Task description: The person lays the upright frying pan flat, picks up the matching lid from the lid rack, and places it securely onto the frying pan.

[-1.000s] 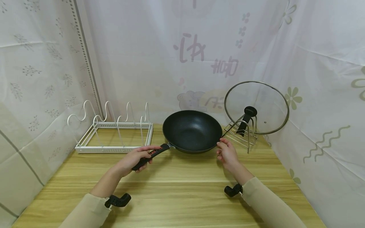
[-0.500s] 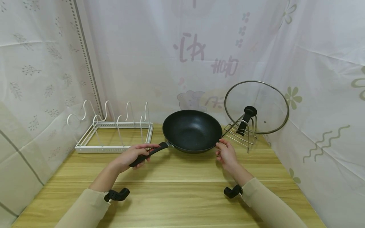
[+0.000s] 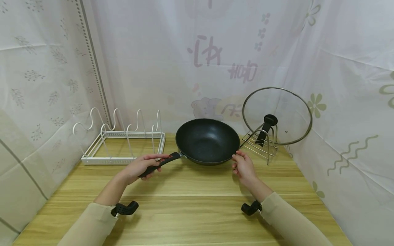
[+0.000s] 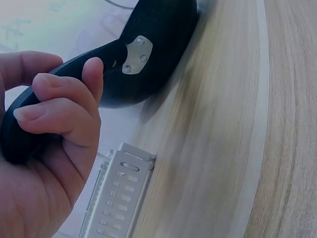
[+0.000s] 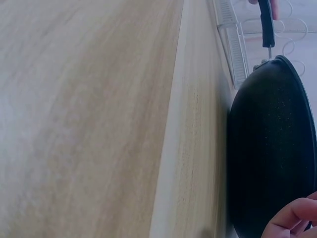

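Observation:
A black wok (image 3: 207,140) sits at the middle of the wooden table, its bowl facing up and toward me. My left hand (image 3: 138,169) grips its long black handle (image 3: 170,158), index finger stretched along the top. In the left wrist view, the other fingers curl round the handle (image 4: 74,64), near the riveted bracket (image 4: 137,55). On the opposite side, my right hand (image 3: 244,167) pinches the wok's rim between thumb and fingers. The right wrist view shows the wok's dark outer side (image 5: 270,144), with a few right fingers (image 5: 292,218) at its edge.
Left of the wok stands a white wire pan rack (image 3: 112,160) with several curved dividers. At the right, a glass lid (image 3: 289,109) with a black knob leans upright in a metal lid stand (image 3: 268,153). Printed curtains (image 3: 160,51) enclose the table (image 3: 191,218).
My left hand has shifted slightly left and away from me, swinging the wok's handle end a little with it. My right hand stays at the rim, almost unmoved.

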`<state>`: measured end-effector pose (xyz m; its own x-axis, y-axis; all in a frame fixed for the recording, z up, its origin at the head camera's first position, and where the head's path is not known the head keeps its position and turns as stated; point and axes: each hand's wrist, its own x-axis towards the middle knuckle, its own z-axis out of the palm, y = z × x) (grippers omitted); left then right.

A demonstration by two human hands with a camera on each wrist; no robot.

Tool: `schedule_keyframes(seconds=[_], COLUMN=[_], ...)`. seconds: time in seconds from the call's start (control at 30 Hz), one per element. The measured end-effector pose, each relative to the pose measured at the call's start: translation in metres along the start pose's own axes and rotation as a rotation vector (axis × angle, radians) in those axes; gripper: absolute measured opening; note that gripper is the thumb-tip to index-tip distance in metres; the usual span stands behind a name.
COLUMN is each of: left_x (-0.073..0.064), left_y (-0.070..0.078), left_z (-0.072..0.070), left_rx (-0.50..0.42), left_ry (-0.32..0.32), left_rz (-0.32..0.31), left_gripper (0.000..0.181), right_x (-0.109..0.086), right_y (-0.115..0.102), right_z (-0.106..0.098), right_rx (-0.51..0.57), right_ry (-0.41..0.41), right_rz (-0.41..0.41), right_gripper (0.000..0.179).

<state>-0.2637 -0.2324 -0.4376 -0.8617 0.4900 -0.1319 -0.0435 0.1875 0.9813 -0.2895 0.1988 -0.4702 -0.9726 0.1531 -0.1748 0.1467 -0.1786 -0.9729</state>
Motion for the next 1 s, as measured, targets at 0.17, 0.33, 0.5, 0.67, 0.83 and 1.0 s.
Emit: schedule_keyframes(seconds=[0.17, 0.33, 0.5, 0.67, 0.83, 1.0], left_x=[0.0016, 0.0029, 0.0039, 0.0053, 0.0058, 0.0049], left_y=[-0.0009, -0.0012, -0.0015, -0.0021, -0.0015, -0.0012], left_z=[-0.0011, -0.0029, -0.0051, -0.0068, -0.0084, -0.0092], left_rx=[-0.011, -0.029, -0.033, -0.037, -0.035, -0.025], left_ry=[0.028, 0.021, 0.02, 0.021, 0.016, 0.013], left_rz=[-0.004, -0.004, -0.01, -0.015, -0.016, -0.019], left_gripper=[0.052, 0.053, 0.053, 0.053, 0.053, 0.053], right_x=[-0.0031, -0.0066, -0.0076, -0.0075, -0.0067, -0.0081], right_y=[0.0001, -0.0009, -0.0006, 0.0004, 0.0018, 0.0019], right_z=[0.0001, 0.0014, 0.0029, 0.0035, 0.0029, 0.0031], right_rx=[-0.003, 0.007, 0.012, 0.014, 0.01, -0.015], right_ry=[-0.003, -0.005, 0.005, 0.006, 0.001, 0.002], right_rz=[0.008, 0.012, 0.015, 0.006, 0.005, -0.022], right_gripper=[0.036, 0.038, 0.037, 0.035, 0.036, 0.036])
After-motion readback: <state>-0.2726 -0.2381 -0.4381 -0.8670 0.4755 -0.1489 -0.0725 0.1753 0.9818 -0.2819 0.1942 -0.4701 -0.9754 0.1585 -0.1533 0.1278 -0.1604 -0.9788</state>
